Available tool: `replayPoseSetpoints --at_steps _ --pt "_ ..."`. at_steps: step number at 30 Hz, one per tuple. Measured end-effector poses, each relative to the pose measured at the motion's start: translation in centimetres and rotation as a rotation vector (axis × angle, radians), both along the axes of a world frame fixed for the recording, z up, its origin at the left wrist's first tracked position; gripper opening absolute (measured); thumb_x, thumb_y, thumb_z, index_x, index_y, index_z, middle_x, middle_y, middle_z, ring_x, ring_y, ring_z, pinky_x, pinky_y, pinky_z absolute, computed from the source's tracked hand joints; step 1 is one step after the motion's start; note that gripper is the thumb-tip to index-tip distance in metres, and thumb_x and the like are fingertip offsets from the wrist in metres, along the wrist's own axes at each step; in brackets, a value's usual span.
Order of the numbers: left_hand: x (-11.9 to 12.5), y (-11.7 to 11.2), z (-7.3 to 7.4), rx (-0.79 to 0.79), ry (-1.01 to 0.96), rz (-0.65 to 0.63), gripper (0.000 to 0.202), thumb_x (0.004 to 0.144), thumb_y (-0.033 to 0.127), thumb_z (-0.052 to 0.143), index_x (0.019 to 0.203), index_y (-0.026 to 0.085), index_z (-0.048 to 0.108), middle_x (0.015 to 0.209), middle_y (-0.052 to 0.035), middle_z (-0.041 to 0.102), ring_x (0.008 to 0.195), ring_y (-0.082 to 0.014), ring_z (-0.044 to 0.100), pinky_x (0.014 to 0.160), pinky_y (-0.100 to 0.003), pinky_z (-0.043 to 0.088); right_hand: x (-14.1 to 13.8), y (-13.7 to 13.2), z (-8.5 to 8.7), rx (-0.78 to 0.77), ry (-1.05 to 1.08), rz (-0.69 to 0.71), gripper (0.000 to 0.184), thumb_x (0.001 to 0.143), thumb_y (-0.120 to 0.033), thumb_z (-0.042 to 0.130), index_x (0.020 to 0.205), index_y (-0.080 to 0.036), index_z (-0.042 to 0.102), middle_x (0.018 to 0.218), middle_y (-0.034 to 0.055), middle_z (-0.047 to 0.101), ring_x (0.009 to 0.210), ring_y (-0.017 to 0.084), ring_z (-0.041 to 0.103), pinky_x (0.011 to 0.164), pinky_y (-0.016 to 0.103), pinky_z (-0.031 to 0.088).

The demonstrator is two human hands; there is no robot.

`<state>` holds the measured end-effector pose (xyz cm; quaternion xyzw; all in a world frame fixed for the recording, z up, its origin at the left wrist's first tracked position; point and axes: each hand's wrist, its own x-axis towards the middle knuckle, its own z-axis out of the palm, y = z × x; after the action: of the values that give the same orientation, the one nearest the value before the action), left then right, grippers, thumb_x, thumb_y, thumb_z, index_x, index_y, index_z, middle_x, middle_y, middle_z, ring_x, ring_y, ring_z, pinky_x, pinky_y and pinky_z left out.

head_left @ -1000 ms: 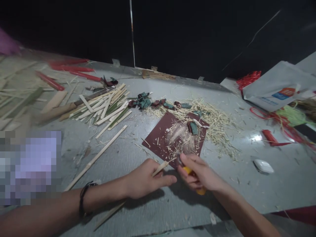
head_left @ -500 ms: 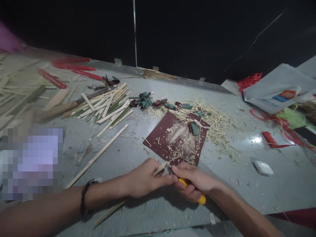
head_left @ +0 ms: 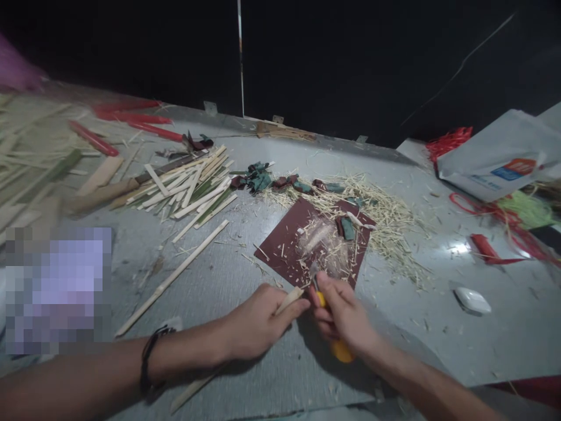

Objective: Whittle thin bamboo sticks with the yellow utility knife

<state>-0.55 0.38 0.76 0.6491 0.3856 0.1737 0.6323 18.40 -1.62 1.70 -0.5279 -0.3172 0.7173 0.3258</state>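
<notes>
I log the left hand (head_left: 258, 323) closed around a bamboo sliver (head_left: 290, 300), its pale end projecting past the fingers. The right hand (head_left: 340, 314) is closed on a yellow-handled knife (head_left: 342, 351), with the blade just beside the sliver's end; I cannot tell whether they touch. Both hands are at the near edge of the grey bench (head_left: 416, 345), over the lower edge of a maroon sheet (head_left: 280, 251) strewn with shavings.

Beyond the sheet, a heap of straw-like shavings (head_left: 385, 228) spreads toward the far edge, with green-wrapped scraps (head_left: 258, 181) along its left side. Left of centre lies a pile of bamboo strips (head_left: 184, 190), and one long strip (head_left: 173, 276) lies apart. Red strips (head_left: 131, 114) sit toward the far left corner. A white plastic bag (head_left: 499, 155) rests at the right end.
</notes>
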Motion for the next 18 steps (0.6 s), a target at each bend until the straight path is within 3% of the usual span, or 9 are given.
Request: replayPoseSetpoints --at_steps 4,8,11,18 --pt "-0.3 0.1 0.3 -0.079 0.026 -0.035 0.054 0.097 0.061 0.051 0.064 0.022 0.033 0.059 0.0078 0.024 0.055 -0.0100 0.023 0.050 -0.027 0.019 2.4 1.5 0.8 0.094 0.094 -0.027 0.059 0.085 -0.074 0.068 0.068 -0.022 0.048 0.048 -0.0143 0.024 0.037 0.004 0.011 0.033 0.015 0.015" --pt "-0.6 0.3 0.3 -0.087 0.025 -0.062 0.056 0.093 0.063 0.059 0.063 0.022 0.036 0.058 0.0083 0.025 0.055 -0.0098 0.024 0.050 -0.027 0.019 3.3 1.4 1.1 0.012 0.160 0.236 0.057 0.094 -0.071 0.060 0.067 -0.021 0.051 0.045 -0.0131 0.025 0.036 0.005 0.012 0.032 0.017 0.014" --pt "-0.6 0.3 0.3 -0.071 -0.026 -0.085 0.051 0.093 0.060 0.062 0.067 0.020 0.043 0.060 0.0084 0.026 0.057 -0.0101 0.024 0.051 -0.027 0.018 2.7 0.8 0.8 -0.094 0.148 0.415 0.059 0.091 -0.073 0.061 0.066 -0.022 0.051 0.044 -0.0128 0.028 0.035 0.005 0.015 0.031 0.017 0.015" --pt "-0.4 0.2 0.3 -0.078 -0.120 -0.124 0.039 0.095 0.051 0.064 0.076 0.017 0.059 0.063 0.0083 0.031 0.059 -0.0097 0.026 0.051 -0.025 0.020 1.7 0.5 0.5 -0.148 0.141 0.484 0.060 0.086 -0.077 0.066 0.066 -0.022 0.050 0.043 -0.0127 0.032 0.033 0.005 0.019 0.029 0.016 0.019"
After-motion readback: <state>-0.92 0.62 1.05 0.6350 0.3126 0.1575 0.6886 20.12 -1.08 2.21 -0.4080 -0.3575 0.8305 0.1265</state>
